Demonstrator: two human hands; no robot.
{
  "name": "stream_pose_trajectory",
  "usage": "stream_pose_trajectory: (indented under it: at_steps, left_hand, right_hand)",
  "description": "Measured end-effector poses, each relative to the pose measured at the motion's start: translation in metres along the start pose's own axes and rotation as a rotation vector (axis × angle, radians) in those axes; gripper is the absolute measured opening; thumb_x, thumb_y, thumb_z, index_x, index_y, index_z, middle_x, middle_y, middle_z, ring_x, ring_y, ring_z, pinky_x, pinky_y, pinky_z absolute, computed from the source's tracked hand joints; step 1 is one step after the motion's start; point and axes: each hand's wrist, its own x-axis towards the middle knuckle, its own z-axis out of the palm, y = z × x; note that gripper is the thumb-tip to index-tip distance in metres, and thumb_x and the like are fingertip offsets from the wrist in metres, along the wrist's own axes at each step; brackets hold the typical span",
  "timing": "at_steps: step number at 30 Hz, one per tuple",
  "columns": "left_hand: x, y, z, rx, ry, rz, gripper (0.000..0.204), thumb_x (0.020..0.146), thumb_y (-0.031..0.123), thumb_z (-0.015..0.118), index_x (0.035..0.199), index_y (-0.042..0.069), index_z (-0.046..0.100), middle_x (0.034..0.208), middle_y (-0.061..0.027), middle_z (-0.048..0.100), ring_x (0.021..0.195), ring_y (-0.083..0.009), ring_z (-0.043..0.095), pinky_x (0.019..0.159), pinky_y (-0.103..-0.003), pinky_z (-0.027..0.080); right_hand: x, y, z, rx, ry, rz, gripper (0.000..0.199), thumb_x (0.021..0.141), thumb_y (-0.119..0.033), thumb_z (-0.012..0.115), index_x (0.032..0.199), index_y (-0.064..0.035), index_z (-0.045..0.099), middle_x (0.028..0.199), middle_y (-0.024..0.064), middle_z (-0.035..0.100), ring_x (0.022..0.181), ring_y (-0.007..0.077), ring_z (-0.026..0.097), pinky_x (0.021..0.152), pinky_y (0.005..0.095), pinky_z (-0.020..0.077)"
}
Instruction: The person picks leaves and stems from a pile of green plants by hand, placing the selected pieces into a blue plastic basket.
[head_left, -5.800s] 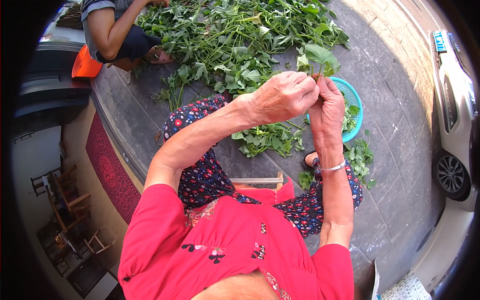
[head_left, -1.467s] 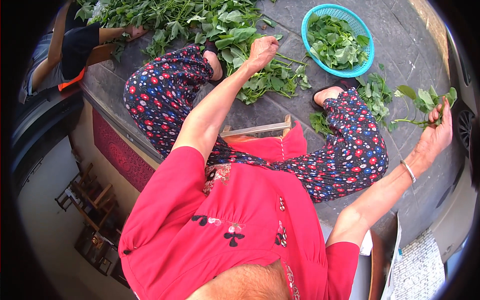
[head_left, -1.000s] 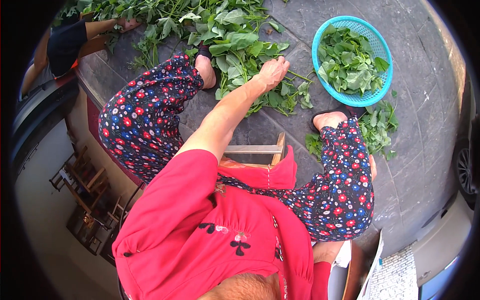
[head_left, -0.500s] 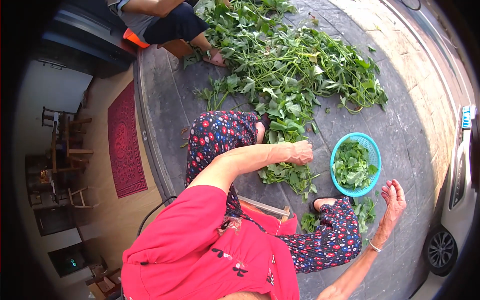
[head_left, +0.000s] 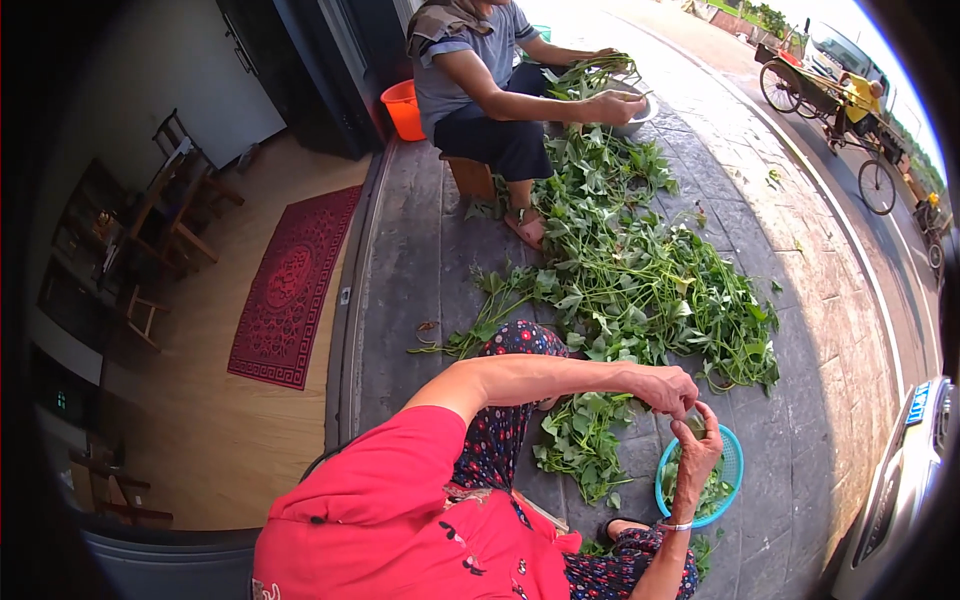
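I see the pile of leafy green stems (head_left: 640, 270) across the pavement (head_left: 810, 350), centre to upper right. Another person (head_left: 480, 80) sits at the top of the frame, sorting stems. Blue basket (head_left: 735, 470) sits lower right, part-filled with leaves. Half a second ago the right hand (head_left: 697, 455) was out wide and empty; now it meets the left hand (head_left: 665, 388) above the basket. Both pinch a small green sprig (head_left: 690, 425), fingers narrow. My read: plucking is under way.
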Motion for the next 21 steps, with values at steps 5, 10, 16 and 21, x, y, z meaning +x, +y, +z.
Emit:
stream_pose_trajectory:
  at_steps: [5,10,16,21]
  left_hand:
    - [0.028,-0.009,-0.046,-0.164,-0.025,-0.052,0.019,0.071,0.015,0.071,0.084,0.002,0.067,0.064,0.0003,0.060,0.055,-0.0079,0.052,0.048,-0.023,0.041]
    - [0.031,-0.014,-0.069,-0.504,0.538,-0.007,0.008,0.082,0.007,0.062,0.087,0.001,0.065,0.066,0.0009,0.057,0.052,-0.0032,0.045,0.045,-0.017,0.035]
    - [0.052,0.009,-0.028,-0.529,0.372,0.038,0.013,0.086,0.013,0.060,0.092,0.001,0.065,0.068,0.0011,0.057,0.054,-0.0027,0.045,0.050,-0.016,0.035]
    - [0.052,0.021,-0.011,-0.578,0.290,-0.067,0.015,0.086,0.014,0.061,0.093,0.001,0.065,0.069,0.0015,0.057,0.056,-0.0028,0.046,0.051,-0.016,0.037]
  right_hand:
    - [0.013,0.021,-0.046,-0.060,0.174,0.222,0.009,0.081,-0.007,0.067,0.084,0.0017,0.066,0.070,-0.0046,0.056,0.063,0.0040,0.046,0.056,0.0193,0.0360]
    - [0.026,0.045,-0.070,0.542,0.241,0.439,0.016,0.086,-0.018,0.064,0.081,-0.0042,0.058,0.065,-0.0036,0.051,0.047,0.0034,0.035,0.043,0.0181,0.0245]
    - [0.034,0.043,-0.056,0.805,0.262,0.335,0.018,0.085,-0.016,0.065,0.094,-0.0014,0.059,0.074,0.0042,0.057,0.057,0.0100,0.048,0.051,0.0203,0.0394]
    - [0.038,0.033,-0.048,0.815,0.275,0.289,0.018,0.085,-0.015,0.064,0.096,-0.0019,0.059,0.075,0.0057,0.058,0.056,0.0110,0.049,0.051,0.0209,0.0397]
